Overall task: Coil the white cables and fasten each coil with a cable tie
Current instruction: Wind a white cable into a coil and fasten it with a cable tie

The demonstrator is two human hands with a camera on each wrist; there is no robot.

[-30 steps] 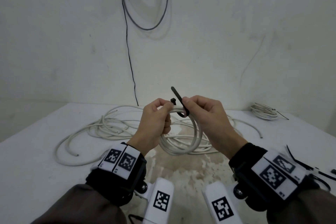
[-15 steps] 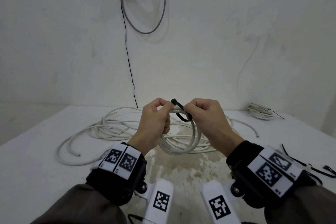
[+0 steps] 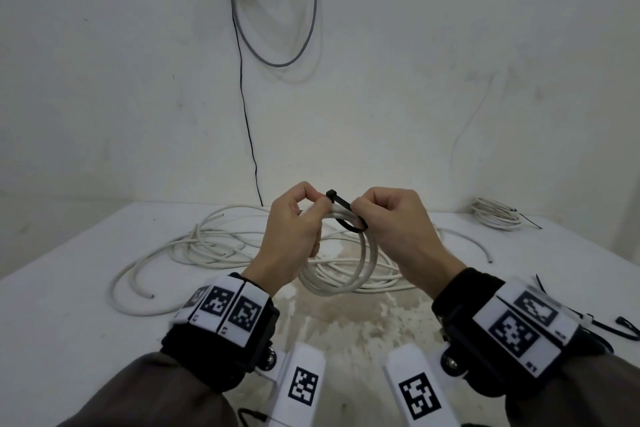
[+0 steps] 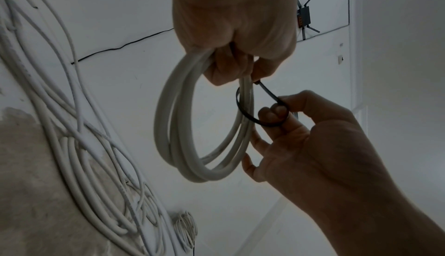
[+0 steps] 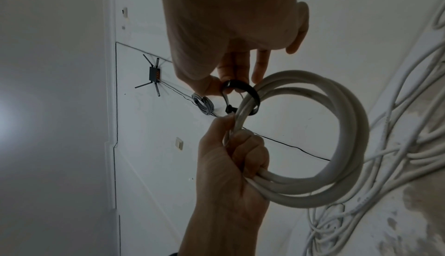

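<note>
My left hand (image 3: 292, 236) grips the white cable coil (image 3: 341, 274) upright above the table (image 3: 69, 305) so its turns stay bunched, while my right hand (image 3: 391, 225) pinches the black cable tie (image 3: 346, 210) looped around the coil's top, apparently to thread it.

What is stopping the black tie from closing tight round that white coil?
Nothing visible. The cable tie loops loosely round the coil, pinched by the right hand; the left hand grips the coil beside it.
</note>
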